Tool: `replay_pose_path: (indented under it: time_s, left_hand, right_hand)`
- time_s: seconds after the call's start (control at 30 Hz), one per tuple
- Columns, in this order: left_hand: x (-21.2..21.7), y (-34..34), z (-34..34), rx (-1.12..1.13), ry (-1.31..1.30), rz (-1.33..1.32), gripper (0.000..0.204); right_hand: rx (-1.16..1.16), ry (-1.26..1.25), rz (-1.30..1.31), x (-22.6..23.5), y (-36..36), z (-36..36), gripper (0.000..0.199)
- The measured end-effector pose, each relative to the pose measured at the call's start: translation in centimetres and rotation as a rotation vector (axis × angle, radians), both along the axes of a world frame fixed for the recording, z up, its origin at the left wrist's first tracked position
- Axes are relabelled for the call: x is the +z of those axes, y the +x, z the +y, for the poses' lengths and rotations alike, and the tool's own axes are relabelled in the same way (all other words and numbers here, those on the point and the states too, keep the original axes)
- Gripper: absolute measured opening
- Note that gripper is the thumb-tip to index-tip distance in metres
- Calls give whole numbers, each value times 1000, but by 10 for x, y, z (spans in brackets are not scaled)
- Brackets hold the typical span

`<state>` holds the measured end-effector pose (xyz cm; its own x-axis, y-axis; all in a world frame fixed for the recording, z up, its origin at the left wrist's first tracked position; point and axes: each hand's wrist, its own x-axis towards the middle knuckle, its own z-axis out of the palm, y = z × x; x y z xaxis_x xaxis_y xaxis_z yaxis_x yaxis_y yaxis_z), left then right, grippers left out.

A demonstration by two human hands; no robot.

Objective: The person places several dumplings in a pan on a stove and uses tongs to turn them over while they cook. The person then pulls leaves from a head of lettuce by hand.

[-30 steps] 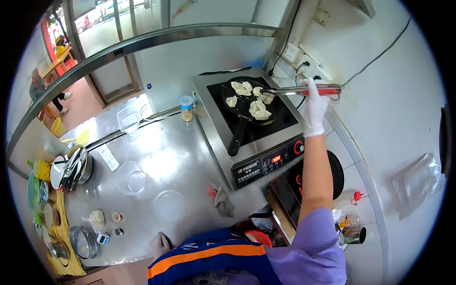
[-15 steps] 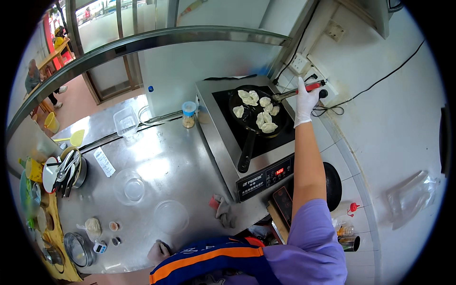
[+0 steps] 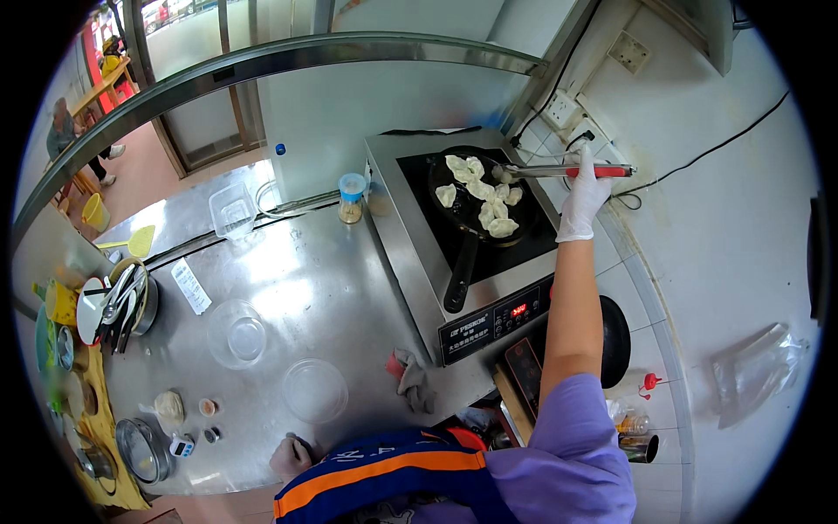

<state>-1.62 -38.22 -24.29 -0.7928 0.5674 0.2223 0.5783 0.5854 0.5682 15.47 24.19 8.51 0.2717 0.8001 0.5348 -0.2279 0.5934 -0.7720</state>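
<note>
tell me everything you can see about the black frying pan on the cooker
The black round frying pan sits flat on the dark glass top of the steel induction cooker. Its long black handle points toward the person, past the pan's near rim. Inside lie several pale folded dumplings, spread apart. Metal tongs with red grips, held in the white-gloved right hand, reach over its far right rim to a dumpling.

Red lit display [image 3: 518, 309] on the cooker's black front panel [image 3: 499, 321].
</note>
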Motion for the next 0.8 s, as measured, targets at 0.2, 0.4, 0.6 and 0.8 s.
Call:
replay_pose_path:
  time_s: [0.2,0.4,0.6,0.8]
  left_hand:
    - [-4,-2,-2,-10,-7,-43,10]
    - [3,-1,-3,-28,-49,-46,10]
    - [7,1,0,-13,-33,-8,11]
    - [6,1,-4,-7,-64,-53,11]
  right_hand:
    - [7,39,-178,-8,4,1,21]
    - [130,-15,-110,5,-4,-28,22]
    - [111,0,-99,9,-9,-40,22]
    - [148,-22,-116,3,-10,-46,20]
